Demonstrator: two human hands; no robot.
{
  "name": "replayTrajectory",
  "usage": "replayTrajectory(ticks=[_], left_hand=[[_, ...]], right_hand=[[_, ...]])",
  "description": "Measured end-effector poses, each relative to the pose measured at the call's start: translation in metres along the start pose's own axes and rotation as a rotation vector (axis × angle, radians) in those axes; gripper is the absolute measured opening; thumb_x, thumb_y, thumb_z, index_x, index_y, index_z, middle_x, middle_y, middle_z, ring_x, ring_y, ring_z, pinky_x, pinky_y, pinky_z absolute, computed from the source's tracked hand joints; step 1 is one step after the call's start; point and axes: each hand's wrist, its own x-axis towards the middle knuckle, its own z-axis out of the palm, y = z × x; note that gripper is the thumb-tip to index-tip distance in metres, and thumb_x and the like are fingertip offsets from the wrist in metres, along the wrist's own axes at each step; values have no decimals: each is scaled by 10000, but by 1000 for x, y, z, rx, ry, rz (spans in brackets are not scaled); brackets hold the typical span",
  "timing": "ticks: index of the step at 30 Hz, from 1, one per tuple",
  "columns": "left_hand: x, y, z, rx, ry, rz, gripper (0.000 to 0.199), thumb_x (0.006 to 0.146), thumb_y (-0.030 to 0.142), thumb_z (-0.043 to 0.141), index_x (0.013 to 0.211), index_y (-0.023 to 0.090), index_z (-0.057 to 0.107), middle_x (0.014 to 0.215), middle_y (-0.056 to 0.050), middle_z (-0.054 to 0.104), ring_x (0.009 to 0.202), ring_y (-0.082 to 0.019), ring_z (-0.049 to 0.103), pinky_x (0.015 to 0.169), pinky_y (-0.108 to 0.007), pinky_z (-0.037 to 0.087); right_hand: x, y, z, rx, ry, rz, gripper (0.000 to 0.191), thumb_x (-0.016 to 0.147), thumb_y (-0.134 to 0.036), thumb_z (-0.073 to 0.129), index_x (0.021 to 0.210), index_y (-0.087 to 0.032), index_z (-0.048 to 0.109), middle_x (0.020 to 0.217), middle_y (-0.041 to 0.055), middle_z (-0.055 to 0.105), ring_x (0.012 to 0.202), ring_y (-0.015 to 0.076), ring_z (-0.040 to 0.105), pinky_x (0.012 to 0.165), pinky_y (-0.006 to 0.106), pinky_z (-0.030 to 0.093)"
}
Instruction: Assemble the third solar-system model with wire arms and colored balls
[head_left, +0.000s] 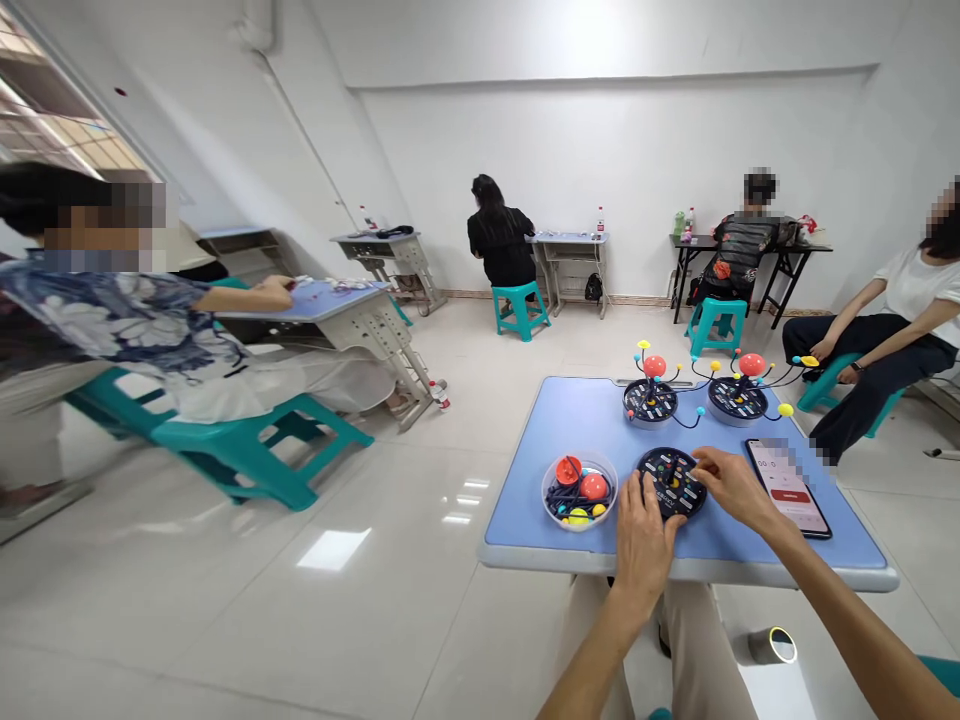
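A black round solar-system model base (pixel 681 482) with coloured printed markings lies on the blue desk. My left hand (pixel 642 530) steadies its left and front edge, fingers over the rim and thumb at the front. At the base's right edge, my right hand (pixel 729 484) is closed in a pinch; anything between the fingertips is too small to make out. Left of the base, a clear round tub (pixel 546 500) holds red half-spheres, dark rods and small yellow balls. Behind stand two assembled planet models, the left model (pixel 650 402) and the right model (pixel 738 398), with red balls and coloured planets on arms.
A phone (pixel 787 490) showing a timer lies right of the base. The blue desk (pixel 517 500) has a raised grey rim. Below, a grey cylinder (pixel 771 646) is on the floor. Other people sit on green stools at desks around the room; one person (pixel 892 320) sits nearby on the right.
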Motion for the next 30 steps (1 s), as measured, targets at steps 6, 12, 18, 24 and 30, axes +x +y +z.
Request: replayTrajectory(ticks=[6, 12, 18, 24, 30], left_hand=[[5, 5, -3, 73, 13, 24, 703, 792, 322, 716, 1373, 63, 418, 1362, -275, 515, 1246, -382, 521, 978, -542, 490], [-34, -6, -49, 19, 259, 209, 333, 907, 244, 559, 1215, 119, 554, 1176, -187, 626, 1104, -286, 602, 893, -452, 543], [-46, -53, -94, 86, 476, 51, 295, 915, 168, 518, 1206, 160, 567, 1081, -130, 577, 969, -221, 593, 801, -381, 553], [-39, -89, -88, 23, 387, -59, 329, 939, 259, 479, 1248, 171, 547, 1160, -138, 546, 1084, -249, 575, 866, -430, 550], [-38, -98, -85, -28, 352, -64, 326, 945, 311, 464, 1219, 169, 566, 1152, -136, 543, 1073, -265, 577, 867, -462, 543]], right_hand=[[-33, -12, 4, 73, 190, -43, 298, 852, -419, 512, 904, -182, 685, 811, 77, 725, 680, 220, 632, 649, 334, 470], [-43, -56, 30, 108, 130, -212, 248, 908, -354, 500, 952, -187, 678, 864, 78, 723, 697, 194, 632, 668, 304, 471], [0, -109, 60, -138, -125, -311, 258, 918, -212, 466, 853, -198, 715, 794, 47, 714, 705, 164, 634, 655, 256, 406], [29, -145, 94, -442, -193, -143, 300, 907, -289, 490, 849, -140, 744, 898, 170, 745, 836, 265, 693, 662, 296, 419], [31, -150, 108, -481, -151, -38, 288, 886, -176, 458, 947, -115, 733, 978, 189, 735, 928, 279, 693, 727, 316, 453]])
